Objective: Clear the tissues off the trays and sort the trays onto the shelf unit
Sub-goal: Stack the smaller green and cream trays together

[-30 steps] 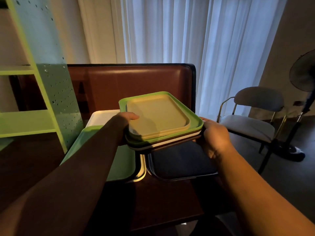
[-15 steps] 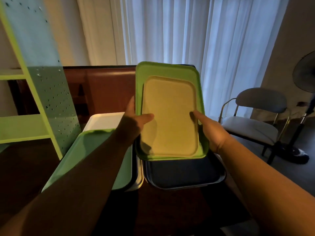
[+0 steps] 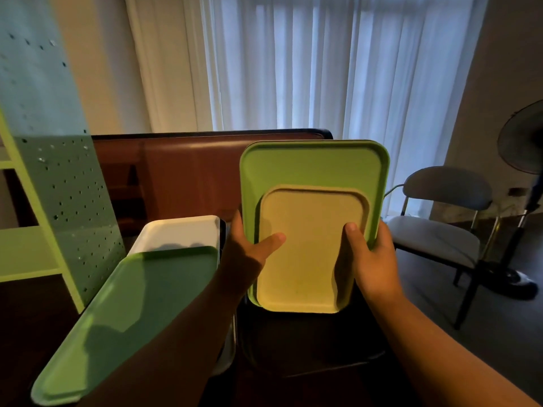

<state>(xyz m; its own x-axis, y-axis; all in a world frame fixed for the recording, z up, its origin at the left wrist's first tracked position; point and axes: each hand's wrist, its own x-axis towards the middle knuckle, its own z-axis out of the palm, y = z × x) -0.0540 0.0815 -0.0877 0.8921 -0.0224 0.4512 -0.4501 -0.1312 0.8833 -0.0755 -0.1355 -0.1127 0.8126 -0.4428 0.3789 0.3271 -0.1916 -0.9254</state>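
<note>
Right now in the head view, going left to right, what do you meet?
Shelf unit → flat green tray on the table → left hand → upright yellow tray held against a larger green tray → right hand → chair → standing fan.

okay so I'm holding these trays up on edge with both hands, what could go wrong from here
1. The small yellow tray lies loose against the green tray, pinned only by the thumbs of your left hand and right hand. Tilted this steeply, it could slide out downward.
2. A dropped tray would likely land on the dark tray below or knock the green tray on the table.
3. Turning toward the shelf unit, the tall stack could clip its pegboard side panel.
</note>
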